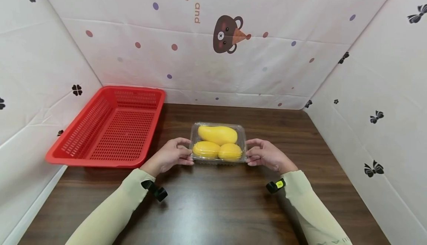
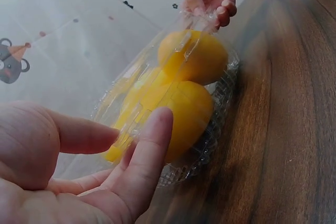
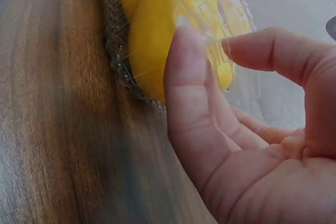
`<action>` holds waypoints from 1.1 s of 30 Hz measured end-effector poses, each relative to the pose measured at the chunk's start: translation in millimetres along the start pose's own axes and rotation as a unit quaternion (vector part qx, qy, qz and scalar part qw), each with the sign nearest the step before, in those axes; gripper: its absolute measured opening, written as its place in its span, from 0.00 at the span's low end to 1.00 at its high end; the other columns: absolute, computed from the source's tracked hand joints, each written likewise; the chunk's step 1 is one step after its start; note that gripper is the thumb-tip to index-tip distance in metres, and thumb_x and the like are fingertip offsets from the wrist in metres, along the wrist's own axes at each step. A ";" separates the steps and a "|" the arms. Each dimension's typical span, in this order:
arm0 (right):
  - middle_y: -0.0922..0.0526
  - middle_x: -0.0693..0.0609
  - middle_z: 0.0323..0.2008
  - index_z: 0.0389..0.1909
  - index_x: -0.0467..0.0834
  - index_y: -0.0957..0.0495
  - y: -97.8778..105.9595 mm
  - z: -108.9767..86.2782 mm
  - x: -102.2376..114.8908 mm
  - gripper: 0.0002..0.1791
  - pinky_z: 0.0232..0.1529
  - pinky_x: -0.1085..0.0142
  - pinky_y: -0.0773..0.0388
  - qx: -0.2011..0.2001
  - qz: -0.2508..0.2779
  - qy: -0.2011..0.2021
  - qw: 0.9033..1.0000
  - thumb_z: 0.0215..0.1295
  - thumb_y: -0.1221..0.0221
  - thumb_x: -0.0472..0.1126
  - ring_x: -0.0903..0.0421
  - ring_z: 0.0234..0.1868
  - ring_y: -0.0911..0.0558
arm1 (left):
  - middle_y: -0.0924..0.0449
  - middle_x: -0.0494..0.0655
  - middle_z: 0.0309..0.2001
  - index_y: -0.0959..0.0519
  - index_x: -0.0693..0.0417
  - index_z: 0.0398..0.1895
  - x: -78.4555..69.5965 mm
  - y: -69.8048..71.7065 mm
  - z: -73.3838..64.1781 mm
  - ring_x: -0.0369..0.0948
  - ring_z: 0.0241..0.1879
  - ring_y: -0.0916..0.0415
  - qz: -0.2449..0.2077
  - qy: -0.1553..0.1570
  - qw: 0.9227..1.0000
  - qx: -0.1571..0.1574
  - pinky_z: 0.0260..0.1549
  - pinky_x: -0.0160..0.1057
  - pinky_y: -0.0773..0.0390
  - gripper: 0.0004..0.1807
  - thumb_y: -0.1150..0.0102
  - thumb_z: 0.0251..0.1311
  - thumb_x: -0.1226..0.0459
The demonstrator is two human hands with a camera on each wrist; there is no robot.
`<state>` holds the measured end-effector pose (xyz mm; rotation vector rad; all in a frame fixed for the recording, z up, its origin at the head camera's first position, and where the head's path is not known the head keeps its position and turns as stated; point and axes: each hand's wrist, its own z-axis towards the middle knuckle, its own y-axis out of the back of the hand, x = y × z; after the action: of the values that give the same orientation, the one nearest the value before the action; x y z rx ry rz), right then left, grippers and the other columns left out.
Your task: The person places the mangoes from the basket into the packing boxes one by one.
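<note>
A clear plastic clamshell box stands on the wooden table with three yellow mangoes inside. One long mango lies across the back, and two rounder ones, a left mango and a right mango, sit in front. My left hand pinches the box's left edge between thumb and fingers. On the opposite side, my right hand pinches the right edge the same way. In the left wrist view, the lid's rim runs between thumb and fingertips. The lid looks closed over the fruit.
A red perforated plastic basket with nothing in it stands at the left, beside my left forearm. Dark wood table stretches in front of the box. Printed white sheets wall in the back and both sides.
</note>
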<state>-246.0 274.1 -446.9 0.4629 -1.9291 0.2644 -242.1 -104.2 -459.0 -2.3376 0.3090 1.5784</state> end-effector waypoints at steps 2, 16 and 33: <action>0.14 0.46 0.37 0.76 0.39 0.45 -0.4 0.2 -0.1 0.37 0.43 0.59 0.12 0.002 0.001 -0.006 1.000 0.70 0.41 0.31 0.55 0.33 0.12 | 0.20 0.55 0.35 0.40 0.63 0.72 -0.8 0.6 -0.5 0.45 0.32 0.16 -0.005 0.005 1.000 0.007 0.42 0.48 0.12 0.29 0.46 0.70 0.74; 0.11 0.44 0.32 0.76 0.39 0.46 -4.1 -0.3 -0.6 0.41 0.38 0.63 0.12 0.002 -0.001 -0.005 1.000 0.66 0.37 0.30 0.56 0.30 0.13 | 0.17 0.59 0.36 0.42 0.61 0.71 0.1 -0.2 0.4 0.45 0.29 0.15 0.009 0.015 1.000 0.007 0.37 0.44 0.11 0.31 0.45 0.68 0.76; 0.11 0.49 0.33 0.77 0.38 0.48 -3.4 3.4 -2.8 0.41 0.36 0.67 0.13 0.010 -0.011 0.002 1.000 0.67 0.39 0.30 0.57 0.31 0.14 | 0.19 0.57 0.38 0.44 0.64 0.73 -0.1 0.7 -1.2 0.43 0.29 0.16 0.030 -0.002 1.000 0.008 0.36 0.41 0.12 0.33 0.44 0.68 0.76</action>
<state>-246.4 270.3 -451.0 0.4950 -1.9189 0.2701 -241.4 -105.3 -458.5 -2.3332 0.3929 1.6016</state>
